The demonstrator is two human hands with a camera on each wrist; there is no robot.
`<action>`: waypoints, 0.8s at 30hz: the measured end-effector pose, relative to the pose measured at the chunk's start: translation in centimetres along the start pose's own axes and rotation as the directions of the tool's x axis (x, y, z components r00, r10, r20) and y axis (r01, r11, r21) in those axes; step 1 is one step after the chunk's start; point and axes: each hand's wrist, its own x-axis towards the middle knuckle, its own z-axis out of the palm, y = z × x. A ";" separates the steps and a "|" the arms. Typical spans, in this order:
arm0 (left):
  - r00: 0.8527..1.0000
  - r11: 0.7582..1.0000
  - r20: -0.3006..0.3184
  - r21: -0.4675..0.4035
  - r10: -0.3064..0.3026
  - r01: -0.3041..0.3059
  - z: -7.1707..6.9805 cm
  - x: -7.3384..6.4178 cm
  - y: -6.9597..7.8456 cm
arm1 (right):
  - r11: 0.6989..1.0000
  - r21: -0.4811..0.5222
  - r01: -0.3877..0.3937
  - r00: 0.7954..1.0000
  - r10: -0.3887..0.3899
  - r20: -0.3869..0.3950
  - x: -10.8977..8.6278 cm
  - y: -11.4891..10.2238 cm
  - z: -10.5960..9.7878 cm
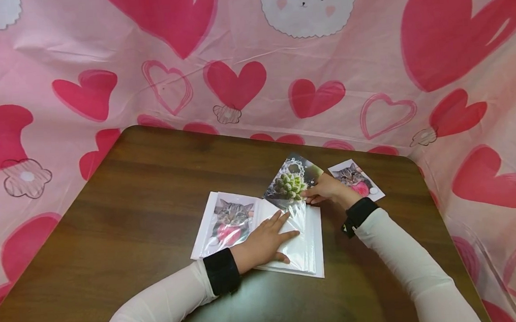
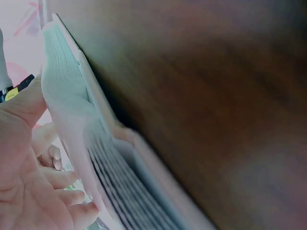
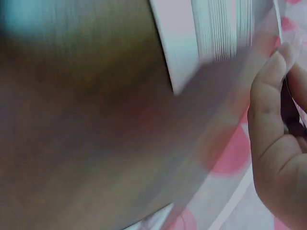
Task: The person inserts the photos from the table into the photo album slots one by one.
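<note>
An open photo album [image 1: 317,241] with clear sleeves lies on the table, its thick stack of pages [image 2: 110,163] seen edge-on in the left wrist view. Its left page bears a cat photo [image 1: 230,219]. With fingers spread, my left hand [image 1: 260,242] presses on the right page. My right hand [image 1: 331,191] pinches the right edge of a succulent photo [image 1: 291,181], which sits tilted at the top of the right page's sleeve, its lower end overlapping the clear film. The pinching fingers [image 3: 268,86] also show in the right wrist view.
Behind my right hand, another cat photo [image 1: 352,174] lies loose on the brown wooden table [image 1: 152,177]. A pink cloth [image 1: 250,33] with hearts hangs around the table's back and sides.
</note>
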 end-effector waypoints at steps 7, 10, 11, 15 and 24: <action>1.000 1.000 -0.020 -0.025 0.017 -0.018 -0.1 -0.2 -0.5 | 0.992 -0.118 -0.049 0.995 0.058 0.078 1.4 -1.8 -1.7; 1.000 1.000 -0.003 -0.020 0.023 -0.023 0.0 -0.4 -0.5 | 0.983 -0.160 -0.086 0.984 0.109 0.141 1.9 -2.1 -1.9; 1.000 1.000 0.002 -0.014 0.025 -0.025 -0.1 -0.4 -0.5 | 0.980 -0.177 -0.095 0.979 0.124 0.160 2.0 -2.2 -1.9; 0.999 0.998 0.024 0.040 0.048 -0.049 -0.5 -0.8 0.1 | 0.957 -0.272 -0.097 0.959 0.163 0.231 2.2 -2.6 -1.5; 0.986 0.984 0.054 0.074 0.157 -0.160 -1.1 -3.1 1.0 | 0.990 -0.143 0.011 0.999 -0.005 0.045 3.4 -2.1 -2.6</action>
